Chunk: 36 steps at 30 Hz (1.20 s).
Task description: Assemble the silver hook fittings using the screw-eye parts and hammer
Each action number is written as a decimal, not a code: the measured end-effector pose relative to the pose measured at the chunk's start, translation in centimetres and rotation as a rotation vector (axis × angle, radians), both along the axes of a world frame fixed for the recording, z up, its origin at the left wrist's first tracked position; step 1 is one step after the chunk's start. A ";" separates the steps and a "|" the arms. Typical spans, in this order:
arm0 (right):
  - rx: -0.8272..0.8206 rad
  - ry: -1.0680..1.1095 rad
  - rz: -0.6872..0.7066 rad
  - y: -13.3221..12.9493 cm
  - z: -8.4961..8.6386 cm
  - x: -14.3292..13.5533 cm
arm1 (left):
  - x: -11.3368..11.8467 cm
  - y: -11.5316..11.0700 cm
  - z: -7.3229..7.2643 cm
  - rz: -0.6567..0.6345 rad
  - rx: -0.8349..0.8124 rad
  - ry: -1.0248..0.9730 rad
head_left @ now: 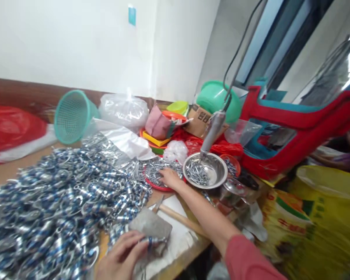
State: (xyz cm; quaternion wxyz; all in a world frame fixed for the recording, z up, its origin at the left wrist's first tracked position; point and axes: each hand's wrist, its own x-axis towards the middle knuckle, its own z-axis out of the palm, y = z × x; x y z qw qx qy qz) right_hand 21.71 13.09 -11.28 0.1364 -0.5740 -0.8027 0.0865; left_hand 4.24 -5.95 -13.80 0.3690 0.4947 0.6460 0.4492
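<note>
My left hand (124,254) is closed on a small blue-and-silver metal fitting (155,240), pinched between thumb and fingers and lying over a grey metal block (150,224). My right hand (170,178) reaches into a red tray (161,188) of small silver metal pieces (154,169). Its fingers are stretched out and a little apart, touching the pieces. Just behind the block lies a hammer with a wooden handle (183,220), partly under my right forearm. A large heap of blue-and-silver fittings (55,202) covers the table to the left.
A steel bowl (218,180) of silver pins stands right of the tray, below a hanging grey power tool (214,128). Behind are a green basket (89,112), plastic bags (124,111) and a cardboard box (198,120). A red plastic stool (303,126) and yellow sacks (329,217) are at right.
</note>
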 end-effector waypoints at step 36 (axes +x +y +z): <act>0.052 0.592 0.328 -16.7 1.7 -0.9 | 0.5 0.2 0.9 -0.081 0.213 0.121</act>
